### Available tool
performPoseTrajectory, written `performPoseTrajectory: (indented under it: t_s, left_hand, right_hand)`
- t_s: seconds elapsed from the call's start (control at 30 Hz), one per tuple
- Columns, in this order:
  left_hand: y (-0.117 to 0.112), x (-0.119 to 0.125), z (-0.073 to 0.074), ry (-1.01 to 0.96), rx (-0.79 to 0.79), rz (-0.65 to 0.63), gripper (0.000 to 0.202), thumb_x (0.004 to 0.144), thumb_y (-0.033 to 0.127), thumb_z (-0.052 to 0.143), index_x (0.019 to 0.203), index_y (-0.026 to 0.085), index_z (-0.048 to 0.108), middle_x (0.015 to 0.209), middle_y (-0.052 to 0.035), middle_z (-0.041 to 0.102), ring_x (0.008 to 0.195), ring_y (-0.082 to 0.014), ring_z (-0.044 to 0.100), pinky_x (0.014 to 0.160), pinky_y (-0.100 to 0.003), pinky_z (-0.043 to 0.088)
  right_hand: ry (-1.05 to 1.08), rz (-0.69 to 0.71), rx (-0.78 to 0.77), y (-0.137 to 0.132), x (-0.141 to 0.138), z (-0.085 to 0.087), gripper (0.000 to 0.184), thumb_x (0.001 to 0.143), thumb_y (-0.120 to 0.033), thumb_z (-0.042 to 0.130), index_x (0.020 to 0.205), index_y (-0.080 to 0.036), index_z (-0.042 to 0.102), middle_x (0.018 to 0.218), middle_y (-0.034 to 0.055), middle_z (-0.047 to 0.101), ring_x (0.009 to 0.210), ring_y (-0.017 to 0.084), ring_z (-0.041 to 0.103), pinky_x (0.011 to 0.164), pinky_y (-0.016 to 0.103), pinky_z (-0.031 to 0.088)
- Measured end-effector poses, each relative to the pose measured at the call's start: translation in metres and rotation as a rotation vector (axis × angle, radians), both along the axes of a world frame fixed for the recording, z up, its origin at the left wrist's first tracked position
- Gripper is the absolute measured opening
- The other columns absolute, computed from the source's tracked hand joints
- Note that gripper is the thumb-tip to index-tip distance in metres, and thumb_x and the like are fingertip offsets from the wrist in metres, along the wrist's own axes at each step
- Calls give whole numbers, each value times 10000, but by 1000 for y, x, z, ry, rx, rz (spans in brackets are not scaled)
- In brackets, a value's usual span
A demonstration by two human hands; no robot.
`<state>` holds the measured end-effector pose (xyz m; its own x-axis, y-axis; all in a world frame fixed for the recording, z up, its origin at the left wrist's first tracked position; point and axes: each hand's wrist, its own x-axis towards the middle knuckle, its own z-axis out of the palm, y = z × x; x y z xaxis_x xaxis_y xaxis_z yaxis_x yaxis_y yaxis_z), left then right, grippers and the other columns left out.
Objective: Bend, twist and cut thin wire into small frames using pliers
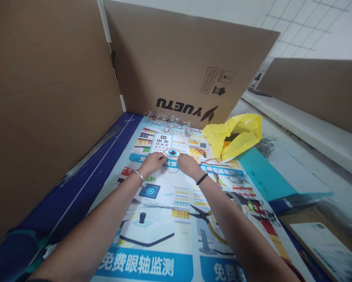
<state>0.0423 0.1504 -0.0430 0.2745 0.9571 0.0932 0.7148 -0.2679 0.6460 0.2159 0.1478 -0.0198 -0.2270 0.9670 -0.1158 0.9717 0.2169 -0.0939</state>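
Note:
My left hand (154,163) is closed in a pinch above the printed poster (152,231). Close beside it, my right hand (190,165) is also closed, its fingertips facing the left ones. A thin wire (172,171) shows faintly as a curve between and below the two hands; its ends are hidden by the fingers. Nearer to me, black-tipped pliers (203,214) with yellow handles lie partly under my right forearm. Several straight thin wires (161,206) lie left of the pliers' tips.
Cardboard panels stand at the left (52,78) and back (176,58). Tangled wire scraps (170,119) lie along the back panel. A yellow bag (237,133) sits at the right, near coloured cords (218,178), a turquoise folder (266,176) and black loops (265,215).

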Motion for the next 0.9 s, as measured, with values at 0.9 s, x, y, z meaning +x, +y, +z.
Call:
performPoseTrajectory:
  t_s: [0.9]
  left_hand:
    - [-13, 8, 5, 200, 23, -59, 115, 734, 240, 574, 809, 220, 659, 854, -13, 680, 764, -171, 603, 603, -230, 402]
  right_hand:
    - [-60, 72, -63, -9, 10, 7, 215, 873, -226, 428, 898, -136, 621, 937, 107, 683, 862, 197, 622, 653, 246, 369]
